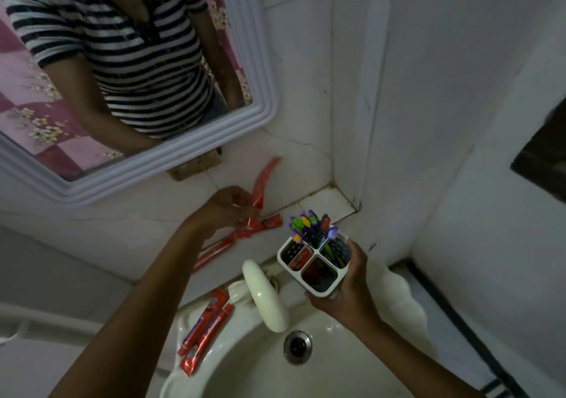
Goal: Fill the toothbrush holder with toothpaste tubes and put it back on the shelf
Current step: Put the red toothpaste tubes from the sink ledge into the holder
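Note:
My right hand (346,290) grips a white toothbrush holder (318,289) with several compartments, held above the sink's back edge. Colourful toothbrushes (309,224) stick out of its far compartments, and red packets sit in the near ones. My left hand (228,206) is at the tiled shelf, closed on a red toothpaste tube (263,178) that points up along the wall. More red tubes (239,235) lie on the shelf under that hand. Two or three red tubes (205,327) lie on the sink's left rim.
A white faucet (266,296) juts over the white sink (330,351), whose drain (297,347) is below it. A white-framed mirror (190,159) hangs above the tiled shelf (324,201). The walls meet in a corner at right.

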Available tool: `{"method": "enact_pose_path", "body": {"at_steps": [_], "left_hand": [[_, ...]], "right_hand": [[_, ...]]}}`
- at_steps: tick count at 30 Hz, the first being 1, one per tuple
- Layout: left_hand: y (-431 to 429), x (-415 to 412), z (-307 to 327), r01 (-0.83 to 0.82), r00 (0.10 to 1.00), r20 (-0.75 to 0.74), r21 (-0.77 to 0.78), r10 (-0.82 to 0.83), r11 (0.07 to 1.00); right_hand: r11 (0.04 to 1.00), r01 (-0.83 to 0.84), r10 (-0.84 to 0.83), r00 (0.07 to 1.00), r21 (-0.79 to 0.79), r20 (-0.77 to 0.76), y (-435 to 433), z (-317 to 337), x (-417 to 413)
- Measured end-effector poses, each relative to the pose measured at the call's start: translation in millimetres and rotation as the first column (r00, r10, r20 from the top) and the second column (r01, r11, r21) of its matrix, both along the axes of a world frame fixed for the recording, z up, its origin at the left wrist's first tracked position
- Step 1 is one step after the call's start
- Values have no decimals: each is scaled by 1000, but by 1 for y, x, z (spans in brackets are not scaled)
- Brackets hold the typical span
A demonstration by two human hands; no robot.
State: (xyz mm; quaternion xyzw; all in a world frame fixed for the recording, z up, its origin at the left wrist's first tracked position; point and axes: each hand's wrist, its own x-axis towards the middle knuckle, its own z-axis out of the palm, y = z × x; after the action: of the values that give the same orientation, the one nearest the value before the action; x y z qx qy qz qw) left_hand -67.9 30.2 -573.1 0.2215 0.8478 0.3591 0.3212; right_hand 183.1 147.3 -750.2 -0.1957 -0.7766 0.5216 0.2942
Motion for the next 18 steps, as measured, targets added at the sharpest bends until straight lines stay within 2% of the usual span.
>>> {"method": "enact_pose_path", "body": {"at_steps": [2, 5, 8, 11, 15, 18], "left_hand": [[-2, 14, 25, 9, 1000, 9, 150, -10, 989], [11, 52, 44, 180, 983, -2, 243, -185, 953], [38, 91, 40, 322, 946, -24, 205, -324, 924], [58, 110, 18, 447, 893, -97, 66, -440, 892], [63, 115, 6, 454, 881, -159, 19, -446, 891], [54, 110, 12, 413, 908, -104, 55, -406, 909]], "right_hand": [[1000, 5, -5, 1000, -1, -8, -1, 2, 0], [1000, 20, -20, 1000, -7, 1, 0, 1, -1], [1000, 6, -6, 1000, -3, 18, 3, 0, -1], [1000, -9, 10, 999, -18, 44, 2, 5, 1], [1000, -27, 27, 996, -8, 81, 5, 7, 2], [1000, -23, 24, 995, -15, 97, 6, 6, 3]]}}
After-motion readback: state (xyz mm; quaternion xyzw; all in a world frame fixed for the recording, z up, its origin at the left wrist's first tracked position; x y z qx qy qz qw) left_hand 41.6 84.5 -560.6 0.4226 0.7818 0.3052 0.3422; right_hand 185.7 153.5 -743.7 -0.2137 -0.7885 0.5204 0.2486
